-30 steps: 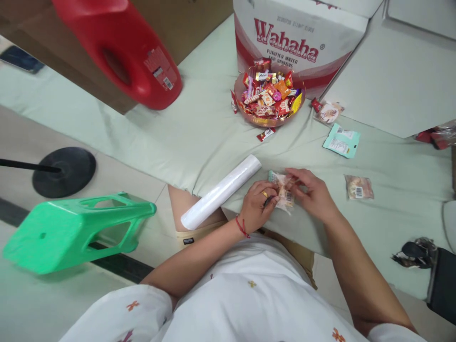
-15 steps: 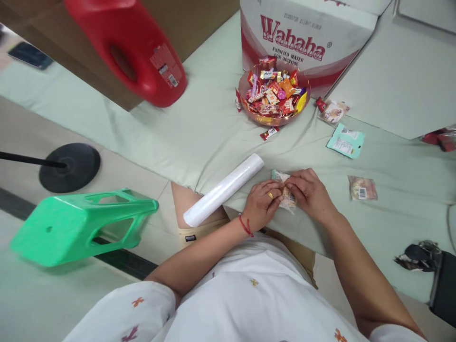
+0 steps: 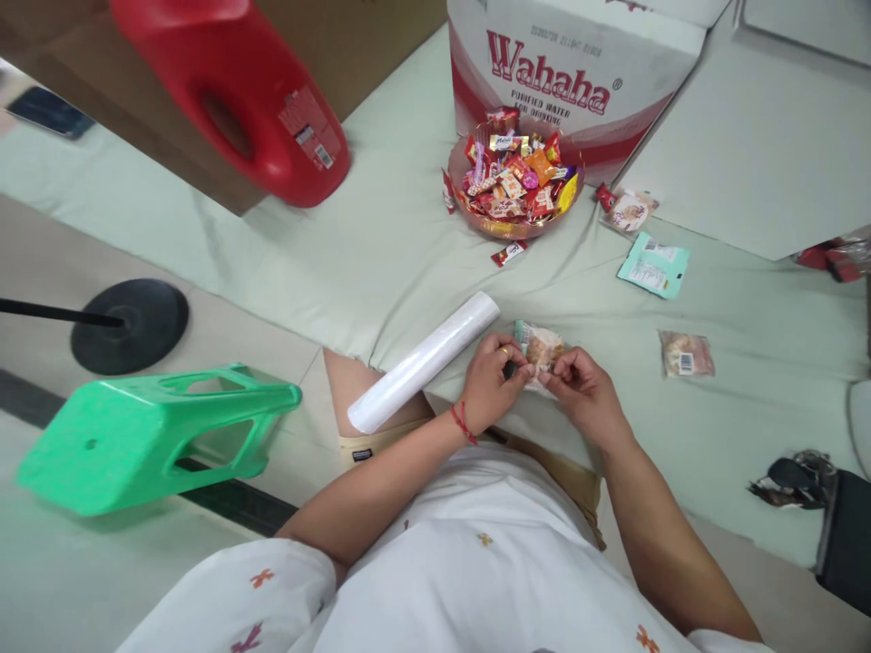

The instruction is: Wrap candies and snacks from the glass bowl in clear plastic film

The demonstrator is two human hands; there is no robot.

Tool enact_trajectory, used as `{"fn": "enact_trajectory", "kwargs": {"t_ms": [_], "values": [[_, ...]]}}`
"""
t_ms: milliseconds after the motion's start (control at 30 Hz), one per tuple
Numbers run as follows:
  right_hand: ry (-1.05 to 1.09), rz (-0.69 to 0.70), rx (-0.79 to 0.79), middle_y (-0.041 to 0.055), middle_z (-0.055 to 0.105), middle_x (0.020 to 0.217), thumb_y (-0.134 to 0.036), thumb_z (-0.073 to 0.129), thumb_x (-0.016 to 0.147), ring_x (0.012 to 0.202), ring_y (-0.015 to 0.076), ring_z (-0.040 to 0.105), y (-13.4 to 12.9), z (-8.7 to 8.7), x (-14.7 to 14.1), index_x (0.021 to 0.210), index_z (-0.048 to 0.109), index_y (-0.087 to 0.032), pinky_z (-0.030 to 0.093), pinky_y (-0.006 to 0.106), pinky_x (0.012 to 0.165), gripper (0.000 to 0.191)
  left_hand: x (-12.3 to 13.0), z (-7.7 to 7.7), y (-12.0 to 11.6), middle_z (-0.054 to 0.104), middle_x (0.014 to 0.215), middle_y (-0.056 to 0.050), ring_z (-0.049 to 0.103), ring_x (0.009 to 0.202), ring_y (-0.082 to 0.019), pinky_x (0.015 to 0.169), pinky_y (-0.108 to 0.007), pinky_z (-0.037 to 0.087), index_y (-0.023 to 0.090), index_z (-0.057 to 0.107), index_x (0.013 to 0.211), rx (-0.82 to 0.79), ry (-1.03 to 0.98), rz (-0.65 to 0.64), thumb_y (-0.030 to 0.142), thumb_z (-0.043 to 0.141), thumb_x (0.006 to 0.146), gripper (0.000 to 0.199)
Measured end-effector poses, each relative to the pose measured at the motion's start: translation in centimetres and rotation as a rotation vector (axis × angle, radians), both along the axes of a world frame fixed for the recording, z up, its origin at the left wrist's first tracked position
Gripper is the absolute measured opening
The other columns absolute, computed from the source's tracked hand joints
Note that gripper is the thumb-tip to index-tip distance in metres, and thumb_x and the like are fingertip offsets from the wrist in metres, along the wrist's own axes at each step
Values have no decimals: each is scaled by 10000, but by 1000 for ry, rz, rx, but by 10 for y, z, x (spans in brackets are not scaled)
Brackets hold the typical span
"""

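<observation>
Just below and right of the frame's centre, on the pale green surface (image 3: 327,245), I see a small wrapped snack (image 3: 544,343), the person's left hand (image 3: 495,381) and right hand (image 3: 589,399) each pinching its near edge between thumb and fingers. A white roll (image 3: 423,363) lies slantwise just left of the left hand, and a clear packet (image 3: 686,352) lies apart toward the right. Up in the upper middle, a bowl (image 3: 473,222) heaped with sweets (image 3: 521,177) stands before a Wahaha box (image 3: 564,73).
</observation>
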State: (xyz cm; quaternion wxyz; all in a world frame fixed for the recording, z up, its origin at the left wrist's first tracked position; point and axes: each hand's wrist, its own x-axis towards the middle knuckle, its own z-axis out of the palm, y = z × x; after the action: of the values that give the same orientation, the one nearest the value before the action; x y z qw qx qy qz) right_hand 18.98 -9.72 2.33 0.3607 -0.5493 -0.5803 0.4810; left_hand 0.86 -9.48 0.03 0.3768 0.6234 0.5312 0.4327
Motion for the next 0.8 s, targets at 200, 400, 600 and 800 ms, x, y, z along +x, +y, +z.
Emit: {"fn": "enact_trajectory", "kwargs": {"t_ms": [200, 400, 600, 800], "values": [[224, -39, -203, -64, 379, 667, -412, 823, 748, 607, 120, 342, 10, 1, 1, 730, 464, -239, 298, 243, 550, 399, 2, -2, 6, 625, 968, -47, 628, 899, -192, 830, -343, 533, 180, 691, 777, -59, -20, 25, 211, 752, 833, 89], [224, -121, -158, -46, 486, 688, -437, 786, 798, 617, 129, 435, 1, 1, 8, 858, 604, -232, 368, 257, 584, 280, -11, -4, -9, 618, 1056, -67, 627, 930, -185, 793, -318, 564, 193, 604, 1099, 3, -94, 117, 312, 688, 913, 236], [76, -304, -31, -23, 538, 757, -419, 722, 899, 660, 136, 493, -38, 2, 21, 917, 642, -235, 418, 276, 624, 201, -22, 16, -31, 641, 1149, -98, 624, 1072, -216, 935, -399, 537, 227, 654, 1100, 331, 77, 22, 190, 552, 984, 159], [-305, -93, 241, 46, 609, 977, -380, 746, 891, 827, 198, 573, -57, -2, 21, 1052, 715, -278, 499, 359, 722, 194, -11, 8, -17, 742, 1263, -79, 614, 1296, -248, 1051, -453, 487, 261, 709, 1207, 460, 227, -321, 189, 514, 989, 300]]}}
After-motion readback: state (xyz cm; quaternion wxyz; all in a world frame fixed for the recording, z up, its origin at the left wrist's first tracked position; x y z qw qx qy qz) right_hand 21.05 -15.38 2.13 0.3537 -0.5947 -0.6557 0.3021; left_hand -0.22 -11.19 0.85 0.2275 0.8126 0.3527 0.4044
